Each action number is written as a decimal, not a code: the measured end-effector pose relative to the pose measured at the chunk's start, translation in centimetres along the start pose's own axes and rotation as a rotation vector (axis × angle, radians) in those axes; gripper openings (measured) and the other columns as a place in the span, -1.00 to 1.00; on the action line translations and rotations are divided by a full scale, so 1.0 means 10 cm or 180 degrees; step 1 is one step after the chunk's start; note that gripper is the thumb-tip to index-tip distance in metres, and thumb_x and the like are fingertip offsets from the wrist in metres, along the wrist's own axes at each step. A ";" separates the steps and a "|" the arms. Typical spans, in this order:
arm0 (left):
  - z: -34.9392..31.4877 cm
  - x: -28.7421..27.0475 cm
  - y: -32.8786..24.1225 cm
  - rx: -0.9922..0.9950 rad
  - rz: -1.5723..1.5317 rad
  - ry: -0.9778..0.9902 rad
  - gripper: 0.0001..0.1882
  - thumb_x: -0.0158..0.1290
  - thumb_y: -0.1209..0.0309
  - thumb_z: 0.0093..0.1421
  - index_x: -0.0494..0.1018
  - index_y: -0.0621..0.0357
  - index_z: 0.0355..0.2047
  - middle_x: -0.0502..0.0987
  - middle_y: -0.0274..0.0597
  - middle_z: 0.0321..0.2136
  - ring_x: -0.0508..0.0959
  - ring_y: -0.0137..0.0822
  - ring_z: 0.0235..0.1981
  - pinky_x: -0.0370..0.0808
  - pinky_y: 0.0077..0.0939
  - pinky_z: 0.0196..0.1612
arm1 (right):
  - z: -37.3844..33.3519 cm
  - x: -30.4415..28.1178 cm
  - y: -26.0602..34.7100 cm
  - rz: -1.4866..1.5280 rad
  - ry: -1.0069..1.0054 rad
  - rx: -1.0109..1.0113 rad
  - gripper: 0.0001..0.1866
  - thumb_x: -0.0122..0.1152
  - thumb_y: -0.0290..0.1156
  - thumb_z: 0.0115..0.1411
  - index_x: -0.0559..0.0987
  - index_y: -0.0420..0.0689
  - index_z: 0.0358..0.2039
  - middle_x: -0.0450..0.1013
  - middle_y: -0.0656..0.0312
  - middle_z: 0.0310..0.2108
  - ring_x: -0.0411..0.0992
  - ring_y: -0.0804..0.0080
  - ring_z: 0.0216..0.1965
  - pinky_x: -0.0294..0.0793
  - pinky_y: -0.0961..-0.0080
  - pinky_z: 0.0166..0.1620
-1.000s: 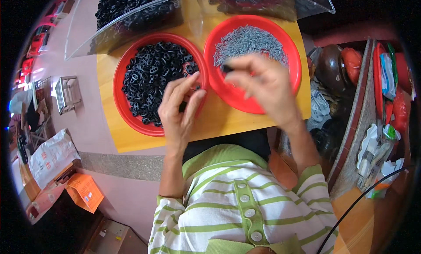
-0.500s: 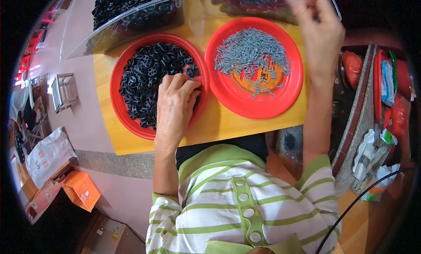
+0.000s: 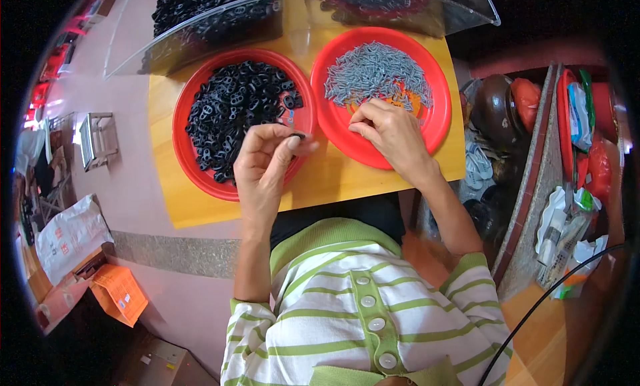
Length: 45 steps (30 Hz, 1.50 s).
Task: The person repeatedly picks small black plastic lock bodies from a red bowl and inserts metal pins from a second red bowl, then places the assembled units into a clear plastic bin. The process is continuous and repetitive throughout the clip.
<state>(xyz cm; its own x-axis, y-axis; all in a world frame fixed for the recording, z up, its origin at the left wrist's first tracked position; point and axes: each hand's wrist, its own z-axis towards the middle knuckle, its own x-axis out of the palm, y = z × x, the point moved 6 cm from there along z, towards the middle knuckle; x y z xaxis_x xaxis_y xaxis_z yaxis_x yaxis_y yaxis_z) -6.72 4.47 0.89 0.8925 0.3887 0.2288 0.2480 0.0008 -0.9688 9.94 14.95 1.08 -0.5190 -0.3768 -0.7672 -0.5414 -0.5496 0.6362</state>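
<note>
Between the thumb and fingers of my left hand [image 3: 263, 163] is a small black plastic piece [image 3: 298, 137], held above the right side of a red plate [image 3: 179, 133]. That plate is heaped with black plastic pieces [image 3: 233, 113], flat with two holes. My right hand [image 3: 393, 136] is pinched over the near part of a second red plate [image 3: 440, 129]; whatever its fingertips hold is hidden. Small grey screws [image 3: 377, 69] lie piled at the far side of this plate, and its orange printed base shows beneath them.
Clear plastic bins [image 3: 213, 33] with more black pieces stand behind the plates on the yellow tabletop [image 3: 320, 196]. To the right are a dark round jar [image 3: 495, 109] and a ledge [image 3: 527, 186]. A small metal stool [image 3: 97, 141] stands on the floor at left.
My left hand has lifted from the heap with a black piece in its fingers. My right hand has come down from the far bin to the screw plate.
</note>
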 end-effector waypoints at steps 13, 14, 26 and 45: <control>-0.29 0.10 0.16 -0.0800 -0.1189 0.0062 -0.84 0.03 0.53 0.17 0.40 0.31 -0.24 0.55 -0.07 -0.36 0.58 -0.36 -0.37 0.50 -0.58 -0.23 | -0.10 0.09 0.15 -0.0838 -0.0289 -0.0195 -0.90 0.14 -0.46 0.06 0.44 -0.19 -0.46 0.39 0.15 -0.45 0.43 0.19 -0.35 0.40 0.32 -0.35; -0.29 0.11 0.17 -0.0781 -0.1220 0.0079 -0.85 0.04 0.52 0.17 0.40 0.30 -0.25 0.55 -0.09 -0.38 0.57 -0.38 -0.40 0.49 -0.59 -0.25 | -0.10 0.09 0.14 -0.0804 -0.0288 -0.0182 -0.90 0.14 -0.47 0.05 0.42 -0.19 -0.46 0.39 0.13 -0.45 0.42 0.17 -0.35 0.41 0.30 -0.34; -0.37 0.19 0.25 -0.0963 -0.1523 0.0353 -0.82 0.01 0.51 0.19 0.41 0.32 -0.21 0.55 -0.06 -0.41 0.58 -0.35 -0.41 0.51 -0.55 -0.27 | -0.20 -0.08 0.28 0.0994 -0.0534 0.0148 -0.89 0.12 -0.56 0.07 0.44 -0.26 -0.35 0.45 0.05 -0.48 0.47 0.21 -0.45 0.45 0.40 -0.39; -0.27 0.33 0.39 -0.1111 -0.1205 0.0060 -0.83 0.02 0.53 0.19 0.43 0.37 -0.23 0.55 -0.10 -0.40 0.58 -0.36 -0.37 0.52 -0.58 -0.27 | -0.44 0.26 0.20 0.3674 -0.0462 0.1007 -0.88 0.18 -0.44 0.16 0.51 -0.14 -0.28 0.44 0.36 -0.38 0.34 0.74 -0.43 0.31 0.80 -0.44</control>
<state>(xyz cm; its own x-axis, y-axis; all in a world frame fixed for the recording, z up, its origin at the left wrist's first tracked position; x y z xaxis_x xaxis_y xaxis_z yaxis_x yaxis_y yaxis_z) -1.77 3.24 -1.88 0.7217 0.4041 0.5621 0.6631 -0.1705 -0.7288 10.40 9.61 -0.02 -0.8628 -0.4273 0.2702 0.1630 0.2707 0.9488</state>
